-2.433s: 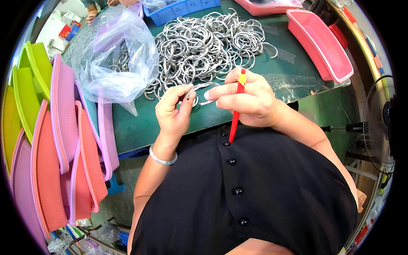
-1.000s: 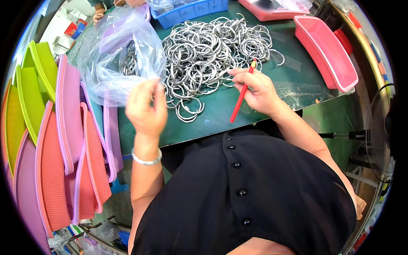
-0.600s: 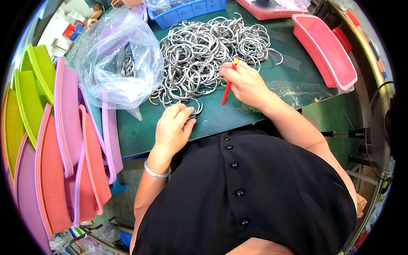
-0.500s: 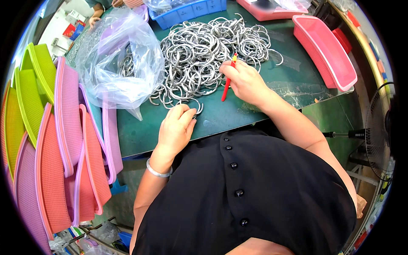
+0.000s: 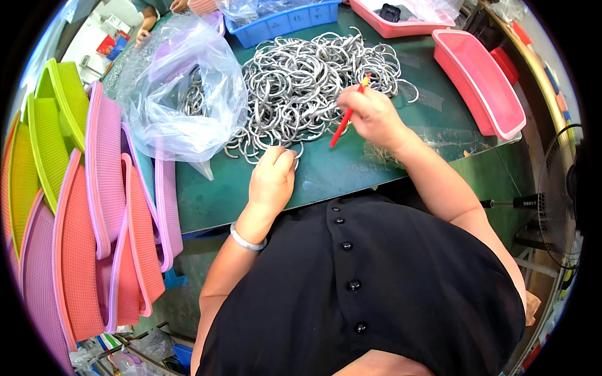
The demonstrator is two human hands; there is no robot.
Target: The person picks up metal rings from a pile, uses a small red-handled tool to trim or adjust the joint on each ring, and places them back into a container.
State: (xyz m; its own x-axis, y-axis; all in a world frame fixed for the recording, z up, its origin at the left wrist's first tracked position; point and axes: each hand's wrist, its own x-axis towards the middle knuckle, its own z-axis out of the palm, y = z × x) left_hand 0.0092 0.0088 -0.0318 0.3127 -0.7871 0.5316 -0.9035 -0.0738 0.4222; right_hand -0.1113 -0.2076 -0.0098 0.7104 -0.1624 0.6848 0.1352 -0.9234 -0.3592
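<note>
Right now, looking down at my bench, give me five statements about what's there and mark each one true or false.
1. A blue bin stands beyond the pile of silver rings. True.
2. The plastic bag is right of the pile. False: the plastic bag is on its left.
3. The right hand holds a slim red tool. True.
4. The bracelet is on the right wrist. False: the bracelet is on the left one.
5. The left hand is at the pile's near edge. True.

"What have you got?"

"A slim red pen-like stick, in my right hand."

"And the other?"

"My left hand is at the near edge of tangled silver-grey metallic-looking rings on the green surface."
</note>
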